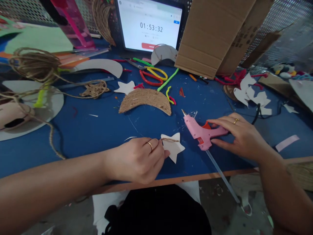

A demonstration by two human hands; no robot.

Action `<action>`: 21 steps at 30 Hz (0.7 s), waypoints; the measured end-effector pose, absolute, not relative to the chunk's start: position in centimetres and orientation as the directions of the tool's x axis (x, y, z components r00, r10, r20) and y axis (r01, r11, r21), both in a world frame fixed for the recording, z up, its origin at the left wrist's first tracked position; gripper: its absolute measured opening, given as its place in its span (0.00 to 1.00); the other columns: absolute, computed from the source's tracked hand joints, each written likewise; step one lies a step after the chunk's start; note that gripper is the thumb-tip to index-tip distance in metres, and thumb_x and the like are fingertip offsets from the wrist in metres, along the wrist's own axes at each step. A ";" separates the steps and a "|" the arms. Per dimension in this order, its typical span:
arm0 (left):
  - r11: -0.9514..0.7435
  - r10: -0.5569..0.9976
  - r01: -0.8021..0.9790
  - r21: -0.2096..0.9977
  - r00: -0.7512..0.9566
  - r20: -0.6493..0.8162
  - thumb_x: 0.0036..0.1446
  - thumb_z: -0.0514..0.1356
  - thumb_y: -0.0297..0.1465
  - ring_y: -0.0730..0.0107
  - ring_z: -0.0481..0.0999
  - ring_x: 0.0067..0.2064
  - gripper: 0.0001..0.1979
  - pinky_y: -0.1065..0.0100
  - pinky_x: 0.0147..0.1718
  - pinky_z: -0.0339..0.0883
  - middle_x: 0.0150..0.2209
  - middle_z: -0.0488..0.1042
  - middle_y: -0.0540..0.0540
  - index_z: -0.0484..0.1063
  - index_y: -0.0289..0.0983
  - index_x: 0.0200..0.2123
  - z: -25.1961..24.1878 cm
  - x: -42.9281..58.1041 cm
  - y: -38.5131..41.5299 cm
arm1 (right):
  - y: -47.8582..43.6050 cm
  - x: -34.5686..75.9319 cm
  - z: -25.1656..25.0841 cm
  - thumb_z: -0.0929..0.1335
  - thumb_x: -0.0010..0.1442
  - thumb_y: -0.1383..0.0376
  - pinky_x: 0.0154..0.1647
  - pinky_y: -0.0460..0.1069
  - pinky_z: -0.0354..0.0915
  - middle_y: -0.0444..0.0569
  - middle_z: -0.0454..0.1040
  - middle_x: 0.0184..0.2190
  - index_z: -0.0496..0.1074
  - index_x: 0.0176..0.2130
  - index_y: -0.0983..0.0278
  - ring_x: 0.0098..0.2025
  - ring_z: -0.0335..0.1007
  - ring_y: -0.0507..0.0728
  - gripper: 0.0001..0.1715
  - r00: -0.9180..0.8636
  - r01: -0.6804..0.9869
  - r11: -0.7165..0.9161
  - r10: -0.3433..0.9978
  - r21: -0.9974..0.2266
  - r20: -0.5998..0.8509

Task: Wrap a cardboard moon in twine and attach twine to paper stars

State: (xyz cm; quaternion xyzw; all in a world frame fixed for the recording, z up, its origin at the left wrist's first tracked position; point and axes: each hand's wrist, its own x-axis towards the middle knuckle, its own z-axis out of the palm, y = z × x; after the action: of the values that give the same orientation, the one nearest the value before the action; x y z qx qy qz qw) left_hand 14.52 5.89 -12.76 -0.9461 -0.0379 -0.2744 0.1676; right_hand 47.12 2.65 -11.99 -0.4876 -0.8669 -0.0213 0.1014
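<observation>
My left hand (137, 160) pinches a short strand of jute twine (170, 139) against a white card star (174, 147) at the table's near edge. My right hand (241, 133) rests over the back of a pink hot glue gun (201, 130), which lies on its side with its metal nozzle pointing away from me. A long glue stick (221, 174) runs from the gun toward the floor. Beyond my hands lies a crescent covered in coiled jute (144, 101).
The blue table (73, 140) holds a twine bundle, a twine-wrapped star, scissors, pipe cleaners and card cut-outs. A tablet showing a timer (149, 24) and upright corrugated cardboard (210, 32) stand at the back. The table's wooden front edge lies close to my arms.
</observation>
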 end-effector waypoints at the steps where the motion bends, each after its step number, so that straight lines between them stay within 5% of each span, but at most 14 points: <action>1: -0.923 -0.088 0.132 -0.362 0.842 0.533 0.56 0.63 0.23 0.69 0.79 0.26 0.05 0.71 0.21 0.73 0.24 0.78 0.44 0.75 0.28 0.28 -12.7 14.5 5.9 | 2.6 47.6 -12.0 0.67 0.61 0.52 0.45 0.57 0.63 0.53 0.76 0.44 0.69 0.53 0.62 0.44 0.69 0.63 0.25 -0.523 0.836 0.543 0.831 -0.075 0.189; 6: -0.905 -0.107 0.128 -0.406 0.854 0.509 0.57 0.62 0.23 0.69 0.78 0.26 0.06 0.70 0.21 0.74 0.25 0.78 0.43 0.75 0.29 0.28 -12.7 14.5 6.0 | 5.0 49.3 -12.2 0.65 0.65 0.60 0.42 0.56 0.62 0.50 0.77 0.39 0.73 0.43 0.60 0.40 0.71 0.60 0.10 -0.580 0.784 0.613 0.779 -0.097 0.240; 16: -0.904 -0.107 0.128 -0.407 0.854 0.508 0.56 0.63 0.23 0.68 0.78 0.26 0.04 0.70 0.21 0.74 0.25 0.78 0.43 0.75 0.28 0.29 -12.8 14.3 6.0 | 13.1 53.6 -12.1 0.68 0.61 0.56 0.38 0.53 0.63 0.53 0.79 0.35 0.77 0.40 0.64 0.37 0.73 0.60 0.14 -0.556 0.825 0.551 0.755 0.122 0.349; 19: -0.909 -0.100 0.131 -0.395 0.853 0.513 0.56 0.63 0.23 0.67 0.79 0.27 0.04 0.69 0.22 0.74 0.26 0.78 0.42 0.75 0.28 0.29 -12.9 14.4 6.0 | 10.2 51.2 -9.9 0.69 0.60 0.63 0.37 0.54 0.64 0.56 0.79 0.36 0.76 0.43 0.66 0.36 0.73 0.60 0.12 -0.442 0.896 0.391 0.758 0.209 0.479; 21: -0.913 -0.099 0.127 -0.388 0.854 0.510 0.56 0.63 0.23 0.66 0.79 0.27 0.04 0.69 0.21 0.74 0.26 0.79 0.42 0.76 0.28 0.29 -12.9 14.4 6.0 | 7.3 47.8 -8.5 0.69 0.60 0.64 0.33 0.52 0.64 0.53 0.78 0.34 0.75 0.40 0.64 0.30 0.71 0.57 0.08 -0.345 0.936 0.319 0.764 0.146 0.545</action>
State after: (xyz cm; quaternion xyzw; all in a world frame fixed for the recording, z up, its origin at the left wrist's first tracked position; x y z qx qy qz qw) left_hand 14.43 6.05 -12.92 -0.9400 -0.0074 -0.2697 0.2086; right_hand 47.83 7.26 -8.55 -0.5388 -0.7889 -0.2241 0.1926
